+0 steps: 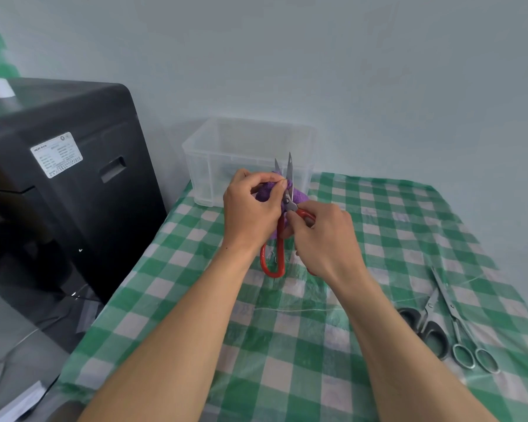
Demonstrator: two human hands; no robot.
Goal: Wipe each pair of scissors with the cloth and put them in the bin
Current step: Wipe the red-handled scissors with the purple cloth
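Head view: left grip pinches cloth against scissors blade, right grip clasps handle.

I see the bin at the desk's far left, a machine left of the desk, held scissors and cloth before the bin, the left pair crossing the right pair near right.

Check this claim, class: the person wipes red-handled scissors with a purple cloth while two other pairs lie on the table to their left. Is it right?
Wrong side. In the head view the black-handled scissors and the all-steel scissors lie to the person's right; the rest holds.
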